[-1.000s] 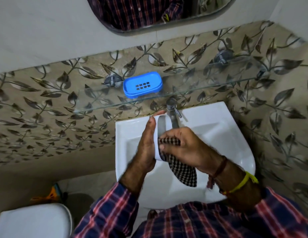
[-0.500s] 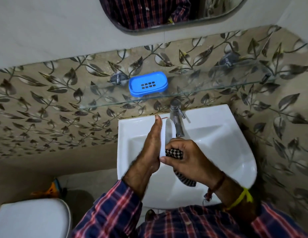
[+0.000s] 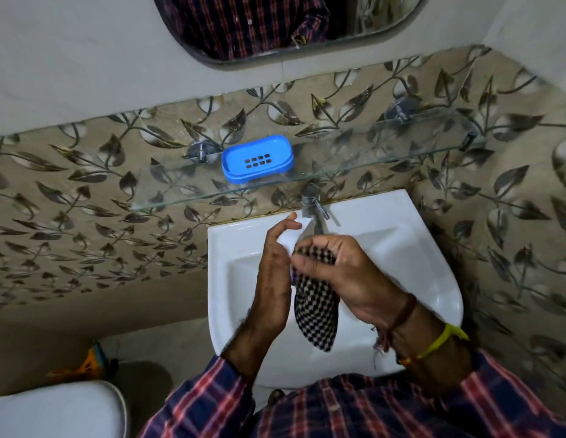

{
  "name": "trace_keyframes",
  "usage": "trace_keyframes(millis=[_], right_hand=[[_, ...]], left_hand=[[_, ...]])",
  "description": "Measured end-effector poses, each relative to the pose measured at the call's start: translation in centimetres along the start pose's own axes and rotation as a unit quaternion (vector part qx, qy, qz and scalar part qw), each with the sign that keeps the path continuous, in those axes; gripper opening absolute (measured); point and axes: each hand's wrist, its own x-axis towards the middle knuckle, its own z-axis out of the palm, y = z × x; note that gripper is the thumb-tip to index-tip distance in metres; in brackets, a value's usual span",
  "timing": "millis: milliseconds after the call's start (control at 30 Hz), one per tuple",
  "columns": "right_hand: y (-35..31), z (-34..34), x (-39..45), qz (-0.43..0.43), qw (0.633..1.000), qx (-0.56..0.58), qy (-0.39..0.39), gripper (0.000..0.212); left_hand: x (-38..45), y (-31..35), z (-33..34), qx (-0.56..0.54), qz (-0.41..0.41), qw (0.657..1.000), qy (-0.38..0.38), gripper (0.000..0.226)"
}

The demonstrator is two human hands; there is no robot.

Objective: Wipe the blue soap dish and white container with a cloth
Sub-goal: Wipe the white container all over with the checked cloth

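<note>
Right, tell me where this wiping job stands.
Done: cannot tell; the blue soap dish sits empty on the glass shelf, untouched. In hand: the left hand holds the white container over the sink while the right hand presses the checked cloth against it. Left: finishing the container, possibly the dish.

This is a small home bathroom. A white washbasin [image 3: 386, 248] with a steel tap [image 3: 311, 203] sits under a glass shelf [image 3: 370, 165] and a mirror [image 3: 275, 26], against leaf-patterned wall tiles [image 3: 85, 200]. A white toilet lid [image 3: 54, 412] shows at lower left.
</note>
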Motion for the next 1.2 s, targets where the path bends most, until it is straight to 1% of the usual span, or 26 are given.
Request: trace_keyframes(millis=[67,133,200,267,333,367,400,433,467,500,533,567,633,733,833,933,967,1033,1067,1100,1133,1167,1200], right_hand=[[0.1,-0.1,-0.4,-0.008,0.999,-0.043,-0.018,0.016],[-0.1,-0.1,-0.2,-0.026,0.997,-0.072,0.001,0.016],[-0.5,0.2,0.4,-0.059,0.991,-0.113,0.027,0.02],[-0.6,0.5,0.7,-0.098,0.973,-0.207,0.018,0.018],[-0.4,0.7,0.8,-0.118,0.943,-0.311,-0.018,0.012],[-0.4,0.6,0.8,-0.121,0.935,-0.331,-0.028,0.015],[-0.5,0.5,1.0,-0.129,0.934,-0.331,-0.027,0.023],[-0.6,0.5,1.0,-0.137,0.937,-0.32,-0.015,0.033],[-0.5,0.4,1.1,-0.145,0.937,-0.317,-0.003,0.037],[-0.2,0.4,1.1,-0.15,0.934,-0.324,-0.003,0.033],[0.2,0.5,1.0,-0.151,0.927,-0.344,-0.013,0.024],[0.6,0.4,0.9,-0.144,0.919,-0.365,-0.031,0.014],[1.1,-0.2,0.4,-0.122,0.911,-0.387,-0.068,0.005],[0.9,-1.1,-0.1,-0.103,0.919,-0.372,-0.082,0.003],[0.8,-1.0,-0.2,-0.098,0.93,-0.345,-0.074,0.011],[0.8,-0.8,0.0,-0.104,0.942,-0.318,-0.006,0.007],[0.7,-1.0,0.1,-0.098,0.95,-0.296,0.019,0.007],[0.4,-1.4,0.1,-0.079,0.971,-0.221,0.044,0.013],[0.2,-1.6,0.1,-0.068,0.979,-0.185,0.046,0.018],[0.2,-1.7,0.2,-0.058,0.985,-0.159,0.043,0.02],[0.2,-1.7,0.3,-0.05,0.988,-0.143,0.039,0.018],[0.2,-1.5,0.3,-0.048,0.989,-0.134,0.032,0.014],[0.1,-1.2,0.3,-0.05,0.99,-0.128,0.025,0.01]], left_hand=[[0.1,0.1,-0.4,-0.025,-0.024,0.999,0.013,0.06],[0.2,0.3,-0.1,-0.021,-0.068,0.997,-0.001,0.058],[0.4,0.4,0.2,-0.024,-0.105,0.994,-0.017,0.059],[1.1,0.9,-0.2,-0.035,-0.112,0.993,-0.006,0.055],[1.6,1.7,-0.4,-0.025,-0.106,0.994,-0.01,0.052],[1.5,1.8,-0.4,-0.019,-0.117,0.993,-0.019,0.053],[1.3,1.7,-0.3,-0.015,-0.134,0.991,-0.027,0.055],[1.1,1.5,-0.2,-0.011,-0.149,0.988,-0.032,0.056],[0.9,1.3,-0.2,-0.012,-0.159,0.987,-0.032,0.056],[0.9,1.2,-0.2,-0.019,-0.163,0.986,-0.027,0.057],[0.9,1.2,-0.3,-0.025,-0.162,0.986,-0.022,0.058],[0.9,1.2,-0.3,-0.027,-0.161,0.986,-0.022,0.059],[0.7,1.1,-0.2,-0.033,-0.177,0.983,-0.021,0.058],[0.4,0.7,0.3,-0.041,-0.197,0.98,-0.004,0.065],[0.8,1.1,0.2,-0.02,-0.209,0.978,-0.008,0.075],[0.9,1.7,-1.1,0.004,-0.278,0.958,-0.077,0.093],[0.8,1.6,-1.7,0.011,-0.289,0.952,-0.106,0.094],[0.6,1.5,-2.8,0.051,-0.26,0.948,-0.175,0.08],[0.5,1.3,-2.8,0.085,-0.229,0.952,-0.183,0.074],[0.4,0.8,-2.5,0.105,-0.194,0.961,-0.165,0.072],[0.2,0.4,-1.6,0.102,-0.156,0.973,-0.134,0.068],[0.0,0.1,-0.5,0.076,-0.129,0.984,-0.096,0.064],[-0.3,0.1,0.5,0.038,-0.129,0.989,-0.056,0.064]])
